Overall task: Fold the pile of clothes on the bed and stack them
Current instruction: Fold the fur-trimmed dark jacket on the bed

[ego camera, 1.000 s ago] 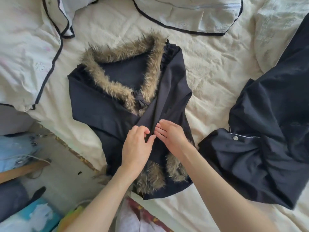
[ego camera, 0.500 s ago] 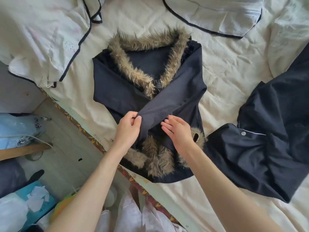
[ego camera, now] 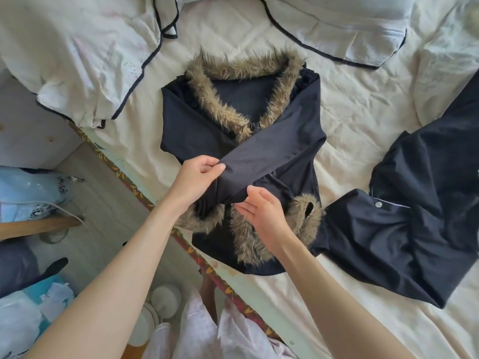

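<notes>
On the bed [ego camera: 350, 120], the dark jacket [ego camera: 197, 130] with its fur collar [ego camera: 241, 71] lay face up near the bed's edge, and everything else here is placed from that jacket.

At the jacket's left edge, your left hand [ego camera: 197, 177] had moved outward since a second earlier, when both hands met at the middle of the front. It now pinched the end of the sleeve [ego camera: 264, 154], thumb over curled fingers, and had drawn that sleeve slantwise across the chest toward the left side.

Just right of it, over the jacket's lower front, your right hand [ego camera: 261, 211] had let go of the cloth: its fingers were spread and relaxed, touching the underside of the folded sleeve where it bunched. The fur cuff [ego camera: 305, 213] lay beside that hand, toward the jacket's right hem.

Well right of the jacket, the dark shirt [ego camera: 414, 224] with a white button lay crumpled, not yet folded.

My reading: you were laying the sleeves in across the body, so this first garment was mid-fold; the bottom-up fold and all stacking remained.
</notes>
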